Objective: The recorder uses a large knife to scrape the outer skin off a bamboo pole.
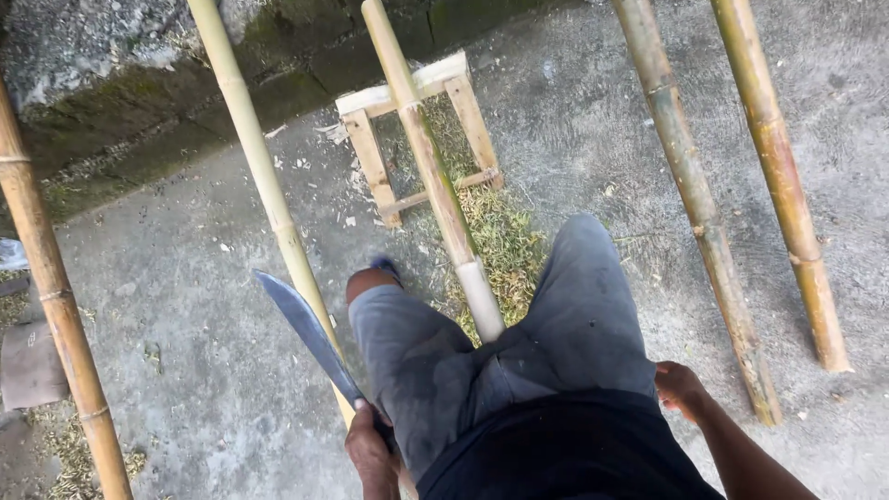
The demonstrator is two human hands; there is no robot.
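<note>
Bamboo pole (pixel 435 176) ran between the person's legs and rested across a small wooden frame (pixel 421 139) on the concrete floor (pixel 185 370). The left hand (pixel 370 449) gripped a machete (pixel 310 333), blade pointing forward. The right hand (pixel 681 387) hung loosely curled, holding nothing, near another pole (pixel 694 204).

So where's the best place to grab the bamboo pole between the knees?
Probably the bamboo pole just above its pale shaved end, coming from the right, where the right hand is free. The left hand holds the knife on the other side.
</note>
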